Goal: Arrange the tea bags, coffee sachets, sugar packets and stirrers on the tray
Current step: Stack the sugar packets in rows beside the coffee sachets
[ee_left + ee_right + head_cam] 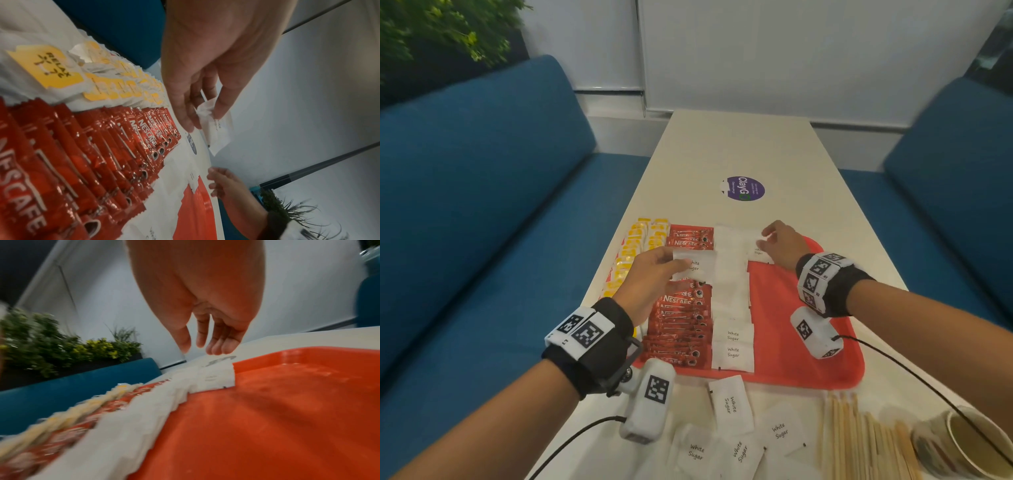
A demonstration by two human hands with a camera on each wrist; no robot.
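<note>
My left hand point(683, 267) pinches one white sugar packet point(697, 265) above the red Nescafe sachets point(681, 318); the left wrist view shows the packet point(218, 129) between thumb and fingers of that hand point(204, 120). On the red tray point(798, 342), yellow tea bags point(633, 253), the sachets and a column of sugar packets point(732, 339) lie in rows. My right hand point(765, 240) hovers open over the far packet point(758, 253) of a second sugar row, holding nothing, fingers point(216, 347) just above that packet point(216, 376). Wooden stirrers point(859, 442) lie on the table.
Several loose sugar packets point(729, 401) lie on the white table point(739, 147) in front of the tray. A paper cup point(962, 442) stands at the near right beside the stirrers. A purple sticker point(744, 188) marks the table beyond the tray. Blue sofas point(482, 205) flank both sides.
</note>
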